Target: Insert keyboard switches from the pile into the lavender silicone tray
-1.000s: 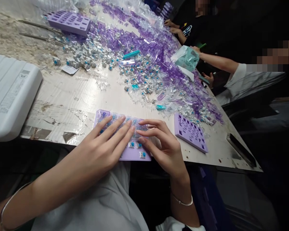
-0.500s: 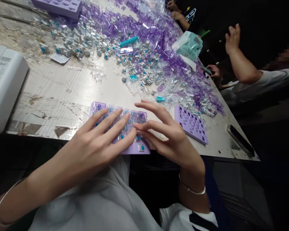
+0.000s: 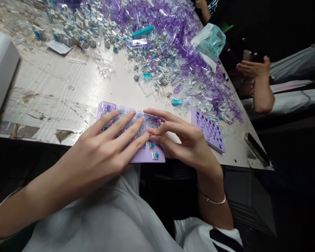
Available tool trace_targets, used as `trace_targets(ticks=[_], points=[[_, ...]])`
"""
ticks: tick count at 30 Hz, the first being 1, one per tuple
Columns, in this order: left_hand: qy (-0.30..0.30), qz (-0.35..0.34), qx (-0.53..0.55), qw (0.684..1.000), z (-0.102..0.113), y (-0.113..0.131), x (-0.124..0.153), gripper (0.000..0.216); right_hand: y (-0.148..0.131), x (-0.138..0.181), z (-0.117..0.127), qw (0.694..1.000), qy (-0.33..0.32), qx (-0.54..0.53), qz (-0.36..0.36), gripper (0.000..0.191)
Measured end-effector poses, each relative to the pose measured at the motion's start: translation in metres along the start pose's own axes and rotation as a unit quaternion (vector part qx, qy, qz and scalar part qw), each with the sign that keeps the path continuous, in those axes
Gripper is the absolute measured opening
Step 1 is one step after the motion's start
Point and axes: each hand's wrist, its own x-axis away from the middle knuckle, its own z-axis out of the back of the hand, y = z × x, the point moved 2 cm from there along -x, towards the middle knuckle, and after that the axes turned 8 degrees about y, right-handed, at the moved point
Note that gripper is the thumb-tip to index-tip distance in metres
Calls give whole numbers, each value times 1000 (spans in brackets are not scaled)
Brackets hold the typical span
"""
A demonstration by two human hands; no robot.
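Observation:
A purple key plate (image 3: 143, 156) lies at the table's near edge, fitted with blue-stemmed key switches, many under clear or purple see-through caps. My left hand (image 3: 102, 148) rests over its left part, fingers stretched out and slightly spread on the caps. From the right side, my right hand (image 3: 185, 138) reaches onto the plate, thumb and fingertips drawn together at its right rows; whatever sits between them is hidden. An uncapped switch (image 3: 155, 155) shows at the plate's near right corner. My left fingers cover much of the middle.
A second purple plate (image 3: 208, 133) with open square holes lies to the right, a phone (image 3: 256, 148) beyond it. Behind are heaps of switches (image 3: 157, 52) and purple caps (image 3: 183, 45), plus a teal-white packet (image 3: 211, 42). A white device (image 3: 1, 70) stands left. Another person's hand (image 3: 254, 68) is raised at right.
The view has shifted slightly, so the table things sit a little higher. My hands stay on the plate with small finger shifts. The other person's raised hand has lowered and turned.

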Motion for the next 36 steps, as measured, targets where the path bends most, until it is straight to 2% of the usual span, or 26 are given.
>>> trace_targets(ticks=[5,11,18,19,22,24,28,33,36], points=[[-4,-4,14,1000,1,-1,-1,42,2,2,-3,1000,18,-14,-17,9],[-23,30,73,997,1,-2,-5,40,0,3,-3,999,15,-12,-33,10],[0,-24,-37,999,0,-1,1,43,2,6,-4,999,17,-29,-12,4],[-1,-25,-40,999,-1,-1,2,45,3,6,-4,999,14,-46,-15,5],[0,-23,-54,998,-1,-1,3,50,10,7,-8,996,9,-73,-46,28],[6,-22,-70,997,-1,0,3,53,15,8,-11,994,33,-52,-88,40],[55,-12,-80,995,1,5,5,52,13,17,-21,983,93,-35,-157,45],[131,15,-53,990,-2,17,15,51,-14,29,-36,939,177,-219,-196,51],[161,29,-46,985,-1,21,20,61,-28,31,-40,925,203,-269,-175,61]])
